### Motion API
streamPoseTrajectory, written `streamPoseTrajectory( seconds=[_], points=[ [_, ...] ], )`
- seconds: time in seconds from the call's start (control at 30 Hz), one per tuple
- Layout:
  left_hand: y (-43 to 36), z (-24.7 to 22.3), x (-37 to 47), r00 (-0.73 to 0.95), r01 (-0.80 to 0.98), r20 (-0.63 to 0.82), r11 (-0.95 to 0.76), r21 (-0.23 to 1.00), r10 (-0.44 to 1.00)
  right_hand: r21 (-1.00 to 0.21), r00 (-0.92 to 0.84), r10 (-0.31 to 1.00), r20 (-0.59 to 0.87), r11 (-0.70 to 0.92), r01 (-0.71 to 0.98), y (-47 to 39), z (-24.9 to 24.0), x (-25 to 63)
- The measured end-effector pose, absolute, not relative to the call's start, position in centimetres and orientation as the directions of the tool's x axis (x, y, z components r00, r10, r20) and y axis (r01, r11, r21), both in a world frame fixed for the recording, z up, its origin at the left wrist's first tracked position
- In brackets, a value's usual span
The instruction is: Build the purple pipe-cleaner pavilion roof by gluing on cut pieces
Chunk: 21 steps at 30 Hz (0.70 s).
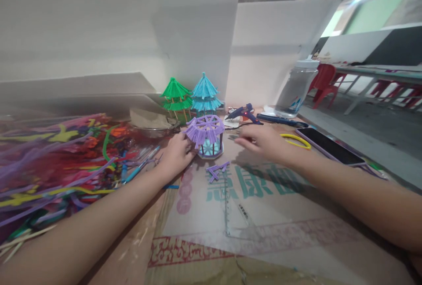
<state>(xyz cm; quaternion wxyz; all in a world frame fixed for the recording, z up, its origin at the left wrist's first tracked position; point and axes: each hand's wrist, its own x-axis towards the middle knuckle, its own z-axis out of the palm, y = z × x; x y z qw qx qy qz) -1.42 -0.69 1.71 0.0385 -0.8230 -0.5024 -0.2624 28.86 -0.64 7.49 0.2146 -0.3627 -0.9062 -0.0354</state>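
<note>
A small model pavilion (207, 133) with a purple strip roof, dark posts and a pale blue base stands on the work surface. At its left side, my left hand (178, 153) is closed with its fingertips against the model, partly hidden by the roof edge. My right hand (260, 142) is apart from the model on its right, fingers curled together; whatever they may hold is hidden. Several cut purple strips (216, 173) lie in front of the pavilion. Behind it stand a green-roofed model (177, 98) and a blue-roofed model (205, 93).
A blue glue gun (244, 112) with a red light lies behind my right hand. Colourful pipe cleaners (66, 166) are heaped at left. Also around: a clear triangular ruler (227, 210), a yellow ring (296, 140), a phone (329, 144) and a water bottle (295, 89).
</note>
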Motion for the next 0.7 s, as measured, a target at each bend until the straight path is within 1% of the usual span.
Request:
streamPoseTrajectory(
  seconds=[0.07, 0.1, 0.17, 0.2, 0.23, 0.27, 0.3, 0.37, 0.5, 0.57, 0.7],
  points=[
    [-0.7, 1.7, -1.4, 0.36, 0.83, 0.481, -0.51, 0.227, 0.8, -0.162, -0.482, 0.781, 0.397, 0.577, 0.8, 0.8, 8.2, 30.4],
    [-0.7, 1.7, -1.4, 0.367, 0.811, 0.486, -0.529, 0.25, 0.793, -0.178, -0.412, 0.813, 0.411, 0.515, 0.839, 1.7, 8.3, 31.2],
    [-0.7, 1.8, -1.3, 0.379, 0.77, 0.499, -0.565, 0.296, 0.779, -0.192, -0.294, 0.811, 0.506, 0.438, 0.878, 3.7, 7.8, 32.8],
    [-0.8, 1.9, -1.2, 0.379, 0.757, 0.504, -0.574, 0.313, 0.776, -0.224, -0.251, 0.803, 0.541, 0.425, 0.877, 4.7, 7.4, 33.6],
    [-0.9, 2.0, -1.1, 0.373, 0.752, 0.506, -0.572, 0.326, 0.778, -0.29, -0.201, 0.816, 0.541, 0.406, 0.866, 5.6, 7.0, 34.1],
    [-1.0, 2.1, -1.0, 0.359, 0.754, 0.502, -0.561, 0.341, 0.787, -0.372, -0.171, 0.849, 0.499, 0.388, 0.843, 6.5, 6.6, 34.6],
    [-1.0, 2.2, -0.9, 0.343, 0.757, 0.49, -0.544, 0.361, 0.801, -0.439, -0.16, 0.883, 0.442, 0.369, 0.819, 7.4, 6.3, 34.9],
    [-1.2, 2.2, -0.8, 0.309, 0.746, 0.452, -0.508, 0.43, 0.837, -0.502, -0.165, 0.921, 0.353, 0.335, 0.797, 8.8, 5.8, 35.0],
    [-1.0, 2.0, -0.7, 0.234, 0.647, 0.419, -0.462, 0.606, 0.877, -0.523, -0.146, 0.948, 0.283, 0.28, 0.805, 10.9, 5.8, 33.8],
    [-0.8, 1.7, -0.8, 0.233, 0.624, 0.413, -0.461, 0.631, 0.88, -0.531, -0.116, 0.953, 0.279, 0.254, 0.808, 11.6, 5.8, 32.9],
    [-0.2, 1.0, -1.1, 0.291, 0.635, 0.418, -0.5, 0.588, 0.861, -0.549, -0.067, 0.95, 0.306, 0.234, 0.803, 11.8, 5.8, 31.7]
  ],
)
